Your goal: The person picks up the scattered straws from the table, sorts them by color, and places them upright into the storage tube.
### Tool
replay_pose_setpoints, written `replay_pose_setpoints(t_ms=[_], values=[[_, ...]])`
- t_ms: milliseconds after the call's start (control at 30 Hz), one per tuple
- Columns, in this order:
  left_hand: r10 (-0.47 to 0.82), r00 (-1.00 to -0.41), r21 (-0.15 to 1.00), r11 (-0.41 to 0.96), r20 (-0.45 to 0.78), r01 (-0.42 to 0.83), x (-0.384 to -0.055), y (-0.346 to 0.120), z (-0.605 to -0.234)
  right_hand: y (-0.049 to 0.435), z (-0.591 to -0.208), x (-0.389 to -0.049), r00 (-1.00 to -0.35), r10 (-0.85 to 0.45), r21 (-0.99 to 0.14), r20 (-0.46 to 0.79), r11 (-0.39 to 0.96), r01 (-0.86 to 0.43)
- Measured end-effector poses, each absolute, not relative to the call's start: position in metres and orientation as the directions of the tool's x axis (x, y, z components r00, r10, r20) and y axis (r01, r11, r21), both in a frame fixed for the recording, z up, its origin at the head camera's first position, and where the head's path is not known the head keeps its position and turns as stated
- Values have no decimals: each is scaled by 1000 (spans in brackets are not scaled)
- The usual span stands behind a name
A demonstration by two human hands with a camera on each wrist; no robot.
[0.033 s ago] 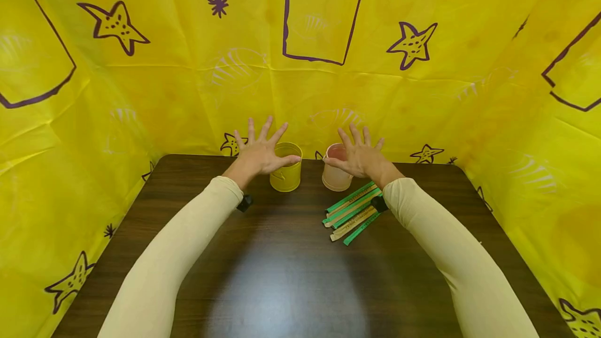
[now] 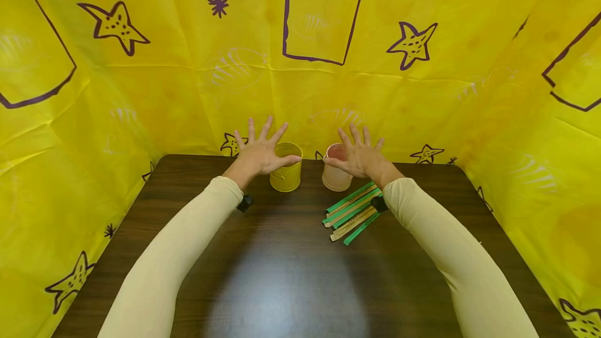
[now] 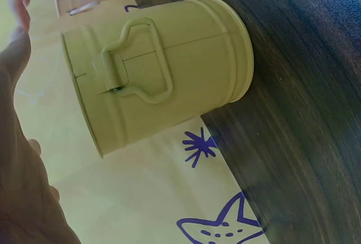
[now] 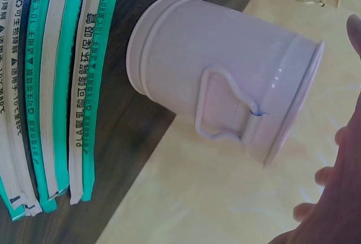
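Observation:
My left hand (image 2: 259, 156) is held up with fingers spread wide, and its thumb overlaps the rim of a yellow metal pail (image 2: 287, 179) in the head view. The pail's folded side handle (image 3: 161, 63) faces the left wrist camera. On the other side, my right hand (image 2: 360, 159) also has its fingers spread, its thumb crossing in front of a pale pink pail (image 2: 335, 179) in the head view. Both pails stand upright near the table's back edge. Close below the right wrist lie several paper-wrapped straws (image 4: 62, 86), green and beige, side by side.
The dark wood-grain table (image 2: 281, 260) ends just behind the pails. A yellow cloth backdrop (image 2: 328, 87) with starfish drawings surrounds it at the back and both sides. Small black wrist devices, one a black block (image 2: 244, 203), hang under the cuffs.

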State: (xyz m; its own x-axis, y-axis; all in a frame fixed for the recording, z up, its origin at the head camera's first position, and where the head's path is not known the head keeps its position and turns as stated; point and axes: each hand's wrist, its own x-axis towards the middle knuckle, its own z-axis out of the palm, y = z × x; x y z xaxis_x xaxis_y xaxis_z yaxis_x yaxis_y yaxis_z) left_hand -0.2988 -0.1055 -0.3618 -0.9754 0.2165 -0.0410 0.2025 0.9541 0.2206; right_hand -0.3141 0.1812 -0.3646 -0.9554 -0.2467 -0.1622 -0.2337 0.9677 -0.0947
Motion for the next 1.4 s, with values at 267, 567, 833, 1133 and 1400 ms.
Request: replay_pose_setpoints(t_ms=[267, 567, 833, 1133, 1400], values=[[228, -973, 221, 951, -32, 216, -303, -104, -369, 183, -369, -313, -953, -257, -88, -161, 965, -245], [218, -975, 266, 938, 45, 222, -305, -97, -385, 190, -371, -305, -936, -318, -72, -150, 948, -310], [192, -975, 415, 883, 112, 221, -309, -90, -399, 210, -380, -289, -911, -411, -79, -28, 909, -408], [131, -967, 535, 813, 220, 231, -315, -93, -411, 233, -381, -280, -836, -502, -117, 223, 837, -534], [95, -975, 590, 783, 202, 199, -317, -90, -419, 258, -388, -259, -803, -544, -79, 242, 814, -575]])
